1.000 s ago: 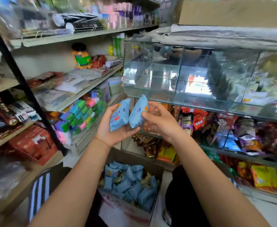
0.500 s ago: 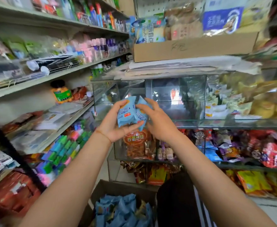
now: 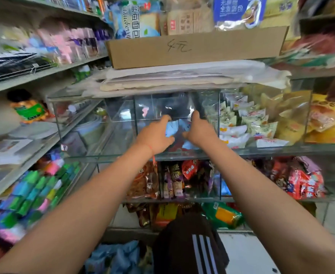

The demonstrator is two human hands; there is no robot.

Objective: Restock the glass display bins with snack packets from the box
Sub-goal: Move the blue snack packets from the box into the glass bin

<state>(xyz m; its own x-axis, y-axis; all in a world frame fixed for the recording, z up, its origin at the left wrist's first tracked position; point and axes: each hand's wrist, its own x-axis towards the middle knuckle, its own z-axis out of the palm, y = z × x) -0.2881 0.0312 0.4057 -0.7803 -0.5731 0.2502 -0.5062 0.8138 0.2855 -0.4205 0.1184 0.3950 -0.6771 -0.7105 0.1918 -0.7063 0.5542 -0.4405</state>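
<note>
head view: a shelving wall fills the frame, with the top glass bin [image 3: 162, 107] at centre, its floor mostly bare. just right of it, past a glass divider, a second bin [image 3: 261, 119] holds white and yellow packets [image 3: 239, 123]. a cardboard tray [image 3: 194, 47] with handwriting sits above on a stack of folded paper [image 3: 182, 78]. below, a lower row of bins [image 3: 182, 180] is packed with red, purple and brown snacks. at the bottom edge the box [image 3: 115, 258] shows more blue packs inside, beside a dark trouser leg with white stripes [image 3: 190, 248].

both arms reach into the centre bin. the left hand [image 3: 154, 135] has its fingers curled around a blue packet [image 3: 171, 128], thumb up on top. the right hand [image 3: 200, 129] curls over a second blue packet [image 3: 189, 144] low near the bin floor, thumb raised. the two packets lie close together between the hands, blurred, so i cannot tell whether either one touches the glass.
</note>
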